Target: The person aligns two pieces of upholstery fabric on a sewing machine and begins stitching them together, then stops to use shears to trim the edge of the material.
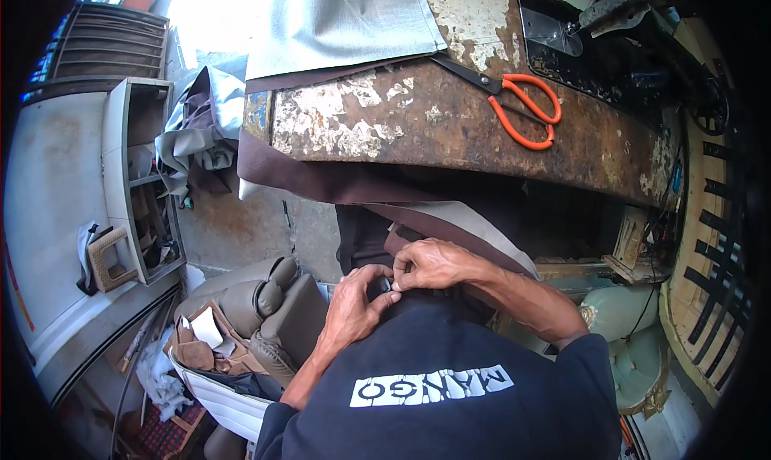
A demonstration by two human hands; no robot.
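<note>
Right hand (431, 265): thumb and forefinger pinching small grey piece (385, 285) | left hand (353, 303): curled around it, firmness unclear

This looks like an upholstery workshop: a sewing machine (617, 14) sits at two o'clock, pale fabric (341, 22) at twelve, a strapped frame (717, 253) at three, a padded seat (295, 322) at eight.

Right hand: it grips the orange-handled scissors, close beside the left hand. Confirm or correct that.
Incorrect: the head view shows the orange-handled scissors lying on the worn tabletop, not in the right hand, which is close beside the left hand.
</note>
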